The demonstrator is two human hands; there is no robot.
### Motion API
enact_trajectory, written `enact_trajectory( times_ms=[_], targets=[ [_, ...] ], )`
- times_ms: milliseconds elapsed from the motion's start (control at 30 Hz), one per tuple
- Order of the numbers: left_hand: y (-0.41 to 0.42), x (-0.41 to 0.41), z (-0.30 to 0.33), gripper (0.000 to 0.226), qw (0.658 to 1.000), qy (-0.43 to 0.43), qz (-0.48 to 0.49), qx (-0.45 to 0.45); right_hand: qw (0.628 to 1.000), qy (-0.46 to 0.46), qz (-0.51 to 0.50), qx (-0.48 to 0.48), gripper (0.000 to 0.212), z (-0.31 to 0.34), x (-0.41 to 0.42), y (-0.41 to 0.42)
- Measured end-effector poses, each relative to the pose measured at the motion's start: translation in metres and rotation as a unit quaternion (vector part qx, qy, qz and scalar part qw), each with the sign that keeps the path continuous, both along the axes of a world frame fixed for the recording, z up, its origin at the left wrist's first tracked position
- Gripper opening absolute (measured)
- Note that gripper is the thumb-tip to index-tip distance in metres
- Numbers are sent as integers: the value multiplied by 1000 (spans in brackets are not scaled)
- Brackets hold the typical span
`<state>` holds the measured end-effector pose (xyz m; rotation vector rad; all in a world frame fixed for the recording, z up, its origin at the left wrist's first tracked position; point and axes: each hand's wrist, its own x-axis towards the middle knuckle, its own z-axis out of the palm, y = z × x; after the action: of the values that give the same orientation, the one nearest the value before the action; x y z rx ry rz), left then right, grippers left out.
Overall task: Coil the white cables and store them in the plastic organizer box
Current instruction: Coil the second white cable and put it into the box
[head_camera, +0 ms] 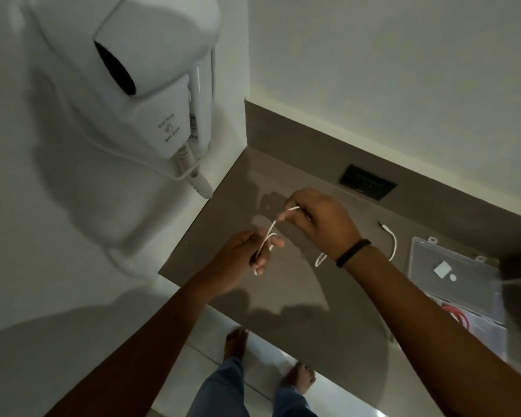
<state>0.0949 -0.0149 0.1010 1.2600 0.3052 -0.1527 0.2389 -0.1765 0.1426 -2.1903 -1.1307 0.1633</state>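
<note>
Both hands hold one thin white cable (267, 236) above the grey counter. My left hand (247, 254) grips a small loop of it, with a short end hanging below the fingers. My right hand (319, 221), higher and to the right, pinches the cable's other stretch, which slopes down to the left hand. A slack part of the cable (321, 259) droops under my right wrist. A second white cable (392, 242) with a dark plug lies on the counter to the right. The clear plastic organizer box (451, 266) stands open at the right edge.
A white wall-mounted hair dryer (151, 82) with its cord hangs at the upper left. A black socket plate (367, 182) sits in the counter's back ledge. Inside the box lie a red coiled cable (454, 314) and a white square piece (441, 269). The counter's front edge runs above my feet.
</note>
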Motion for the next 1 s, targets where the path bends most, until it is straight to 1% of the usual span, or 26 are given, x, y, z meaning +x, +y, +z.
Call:
enact_trajectory(
  times_ms=[67,100,167,200,233,267,300,333,367,400,433,467,500,567,600,633,700,733,767,800,833,867,900,933,967,1000],
  targets=[
    [-17,-8,19,33,987,-30,21,-159,999,34,-21,34,22,-4,-16,-5],
    [-24,-10,27,30,974,-56,41,-216,998,55,-25,30,21,-9,-30,-7],
    [-31,-8,37,32,953,-90,97,-273,994,108,-13,-7,18,-21,-60,-11],
    [-32,-6,41,34,952,-93,123,-264,991,128,6,-32,20,-25,-75,-15],
    [-31,-5,45,34,963,-92,141,-210,989,135,32,-55,22,-27,-90,-18],
    [-29,-4,49,33,979,-89,149,-108,987,131,56,-70,23,-25,-101,-21],
    [-27,-4,51,32,985,-85,147,28,987,123,69,-77,22,-19,-108,-24],
    [-23,-5,52,32,973,-88,137,162,988,113,70,-76,23,-9,-111,-27],
    [-21,-5,53,31,952,-102,117,265,991,97,64,-70,24,3,-109,-31],
    [-20,-7,55,31,932,-120,86,332,994,69,55,-64,26,16,-105,-34],
    [-19,-10,56,33,922,-133,45,361,997,34,43,-61,27,31,-99,-38],
    [-20,-14,57,35,926,-134,2,353,998,-3,27,-55,26,43,-91,-42],
    [-23,-19,58,38,944,-123,-33,305,998,-36,12,-44,24,54,-81,-45],
    [-32,-29,60,42,990,-84,-46,104,997,-67,-18,-15,22,66,-64,-50],
    [-37,-32,62,42,997,-68,-37,-1,998,-60,-29,-1,21,66,-60,-52],
    [-41,-34,64,40,994,-65,-26,-87,998,-46,-35,8,19,63,-59,-52],
    [-50,-33,70,32,975,-101,-7,-197,999,-16,-38,3,16,50,-68,-49],
    [-55,-30,72,29,964,-133,10,-228,999,5,-37,-9,15,40,-75,-47],
    [-57,-27,74,27,954,-146,35,-258,999,29,-32,-27,17,31,-84,-47],
    [-57,-24,77,27,948,-139,72,-277,998,46,-16,-51,19,22,-93,-46],
    [-56,-22,79,27,947,-137,104,-273,996,55,7,-75,18,16,-103,-45],
    [-52,-20,78,28,957,-144,129,-215,993,61,31,-92,15,12,-111,-44],
    [-47,-19,77,29,973,-153,142,-99,992,65,50,-97,13,12,-118,-43],
    [-42,-18,73,31,975,-157,145,64,992,70,59,-90,11,16,-123,-42],
    [-38,-18,67,31,951,-159,143,226,993,70,58,-79,12,22,-123,-41],
    [-34,-18,61,29,914,-161,135,347,994,61,51,-68,12,30,-120,-41]
  ],
)
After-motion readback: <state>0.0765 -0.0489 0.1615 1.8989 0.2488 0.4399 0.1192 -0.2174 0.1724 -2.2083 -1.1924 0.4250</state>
